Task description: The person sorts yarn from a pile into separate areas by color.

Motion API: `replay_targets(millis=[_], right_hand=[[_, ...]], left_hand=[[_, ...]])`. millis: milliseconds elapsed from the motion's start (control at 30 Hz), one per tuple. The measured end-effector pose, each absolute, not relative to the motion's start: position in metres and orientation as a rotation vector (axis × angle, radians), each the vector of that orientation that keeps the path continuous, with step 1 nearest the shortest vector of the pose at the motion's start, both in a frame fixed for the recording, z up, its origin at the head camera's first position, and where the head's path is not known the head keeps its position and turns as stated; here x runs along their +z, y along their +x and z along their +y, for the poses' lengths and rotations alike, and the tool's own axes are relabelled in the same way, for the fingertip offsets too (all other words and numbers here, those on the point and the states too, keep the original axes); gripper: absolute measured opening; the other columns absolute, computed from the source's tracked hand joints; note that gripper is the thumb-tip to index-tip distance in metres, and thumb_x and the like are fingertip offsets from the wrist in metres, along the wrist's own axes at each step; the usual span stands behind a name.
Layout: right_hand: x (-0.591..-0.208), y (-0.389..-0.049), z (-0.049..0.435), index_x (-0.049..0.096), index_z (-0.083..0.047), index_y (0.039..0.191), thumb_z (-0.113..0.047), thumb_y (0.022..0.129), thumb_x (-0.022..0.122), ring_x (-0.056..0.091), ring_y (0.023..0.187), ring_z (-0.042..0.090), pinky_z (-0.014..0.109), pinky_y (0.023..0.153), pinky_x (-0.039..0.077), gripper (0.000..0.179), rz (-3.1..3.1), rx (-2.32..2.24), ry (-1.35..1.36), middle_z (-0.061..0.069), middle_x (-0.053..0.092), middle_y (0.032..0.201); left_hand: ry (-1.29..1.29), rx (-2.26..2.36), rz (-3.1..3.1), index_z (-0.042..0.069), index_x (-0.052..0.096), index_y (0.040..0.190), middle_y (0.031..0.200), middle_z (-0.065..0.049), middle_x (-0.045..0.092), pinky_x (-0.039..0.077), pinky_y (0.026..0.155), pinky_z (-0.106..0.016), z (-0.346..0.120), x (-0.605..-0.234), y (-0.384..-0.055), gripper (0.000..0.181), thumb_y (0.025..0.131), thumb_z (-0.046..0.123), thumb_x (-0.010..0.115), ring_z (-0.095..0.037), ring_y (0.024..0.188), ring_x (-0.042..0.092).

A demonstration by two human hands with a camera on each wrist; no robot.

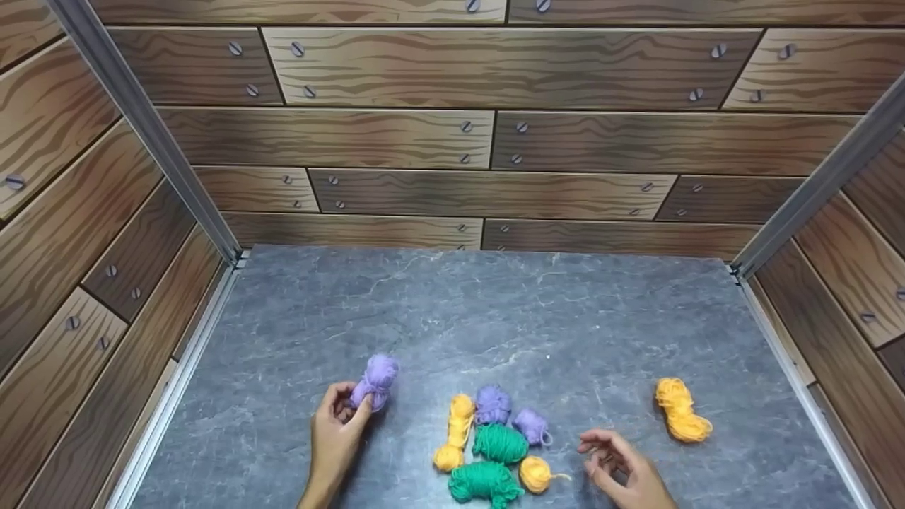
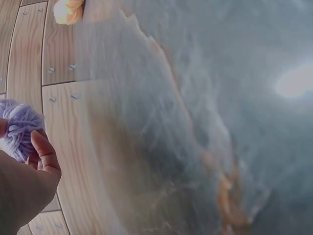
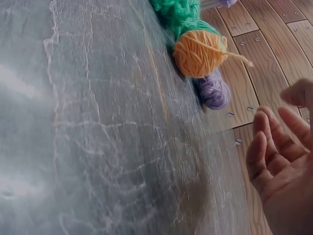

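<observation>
A bundle of purple yarn [image 1: 377,382], tied round its middle, is held in my left hand [image 1: 335,430] between thumb and fingers, left of the yarn pile. The left wrist view shows the same purple yarn [image 2: 22,128] pinched at the frame's left edge. My right hand [image 1: 626,470] holds nothing; its fingers bend loosely, right of a small orange yarn ball [image 1: 535,474] with a loose tail. That pile also has two green yarn bundles [image 1: 500,443], a long orange yarn bundle [image 1: 454,433], a purple yarn ball [image 1: 493,404] and a smaller purple ball [image 1: 532,426].
Apart from the pile, an orange yarn bundle [image 1: 682,410] lies on the grey marbled tabletop [image 1: 452,304], beyond my right hand. Wood-patterned walls [image 1: 396,141] enclose the back and sides, with metal rails [image 1: 177,382] along the table's side edges.
</observation>
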State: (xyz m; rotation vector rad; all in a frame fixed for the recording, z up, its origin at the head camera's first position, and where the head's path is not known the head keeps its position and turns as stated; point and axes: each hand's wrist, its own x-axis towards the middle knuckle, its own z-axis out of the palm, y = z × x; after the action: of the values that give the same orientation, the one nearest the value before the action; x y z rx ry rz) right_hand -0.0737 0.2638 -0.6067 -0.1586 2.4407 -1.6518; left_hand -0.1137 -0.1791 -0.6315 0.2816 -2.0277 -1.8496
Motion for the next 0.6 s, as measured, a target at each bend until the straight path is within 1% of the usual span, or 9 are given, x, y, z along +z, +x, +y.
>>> replay_targets(millis=[133, 233, 367, 500, 600], right_hand=[[-0.608, -0.073, 0.262, 0.054, 0.001, 0.136, -0.014, 0.097, 0.070, 0.064, 0.085, 0.018, 0.030, 0.070, 0.055, 0.045, 2.347, -1.615, -0.234, 0.024, 0.063, 0.123], [-0.611, -0.074, 0.260, 0.055, -0.001, 0.137, -0.017, 0.094, 0.075, 0.064, 0.088, 0.023, 0.030, 0.072, 0.054, 0.050, 2.324, -1.592, -0.267, 0.023, 0.063, 0.125], [-0.616, -0.074, 0.257, 0.056, -0.002, 0.136, -0.016, 0.092, 0.077, 0.064, 0.090, 0.025, 0.029, 0.072, 0.053, 0.051, 2.332, -1.576, -0.335, 0.021, 0.063, 0.124], [-0.622, -0.075, 0.254, 0.056, -0.001, 0.135, -0.013, 0.092, 0.077, 0.064, 0.089, 0.024, 0.030, 0.071, 0.053, 0.050, 2.327, -1.571, -0.394, 0.022, 0.063, 0.123], [-0.625, -0.075, 0.251, 0.056, -0.001, 0.136, -0.016, 0.092, 0.077, 0.063, 0.087, 0.023, 0.030, 0.070, 0.053, 0.051, 2.318, -1.555, -0.414, 0.021, 0.063, 0.123]], left_hand=[[0.303, -1.858, -2.007, -0.005, 0.064, 0.104, 0.091, -0.015, 0.065, 0.050, 0.061, -0.018, -0.183, -0.633, -0.116, 0.023, 0.086, -0.003, 0.078, -0.010, 0.074, 0.062], [0.318, -1.843, -2.003, -0.005, 0.063, 0.102, 0.087, -0.013, 0.064, 0.048, 0.059, -0.017, -0.186, -0.635, -0.117, 0.022, 0.086, -0.003, 0.078, -0.009, 0.070, 0.060], [0.352, -1.810, -2.022, -0.004, 0.064, 0.101, 0.083, -0.012, 0.064, 0.046, 0.057, -0.017, -0.188, -0.637, -0.119, 0.022, 0.086, -0.001, 0.078, -0.008, 0.068, 0.059], [0.400, -1.761, -2.072, -0.002, 0.064, 0.102, 0.084, -0.011, 0.066, 0.047, 0.057, -0.017, -0.191, -0.639, -0.121, 0.023, 0.086, 0.004, 0.080, -0.008, 0.069, 0.060], [0.440, -1.719, -2.111, -0.001, 0.065, 0.101, 0.084, -0.010, 0.066, 0.046, 0.058, -0.017, -0.193, -0.640, -0.122, 0.023, 0.087, 0.007, 0.080, -0.008, 0.069, 0.060]])
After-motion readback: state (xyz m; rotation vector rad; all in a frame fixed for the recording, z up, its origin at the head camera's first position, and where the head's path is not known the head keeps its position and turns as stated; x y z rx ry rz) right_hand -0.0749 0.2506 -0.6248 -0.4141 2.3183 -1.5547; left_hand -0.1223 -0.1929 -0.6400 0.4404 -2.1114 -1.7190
